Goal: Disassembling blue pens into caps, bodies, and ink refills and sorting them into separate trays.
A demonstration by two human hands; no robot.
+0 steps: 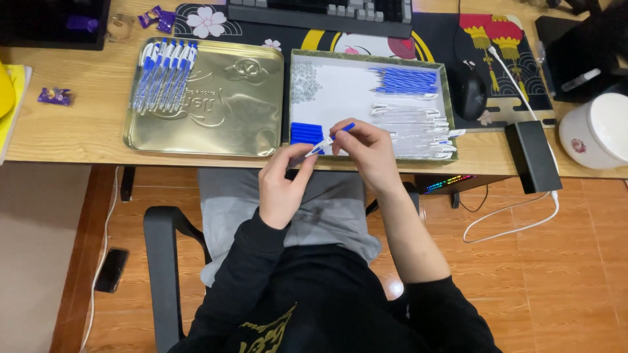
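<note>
Both my hands hold one pen (330, 138) with a clear barrel and blue ends, above the desk's front edge. My left hand (282, 184) pinches its lower blue tip; my right hand (366, 149) grips the upper part. Just behind them lies a shallow box (366, 57) with a white floor. It holds blue caps (306, 132) at the front left, blue refills (407, 81) at the back right, and clear barrels (413, 127) in front of those. To the left a gold tin lid (222, 111) carries several finished pens (163, 75).
A keyboard (320, 12) and a black mouse (468, 90) rest on a patterned desk mat (517, 65). A black power brick (533, 155), a white lidded pot (598, 131) and purple sweets (55, 96) also sit on the desk. A phone (112, 269) lies on the floor beside my chair.
</note>
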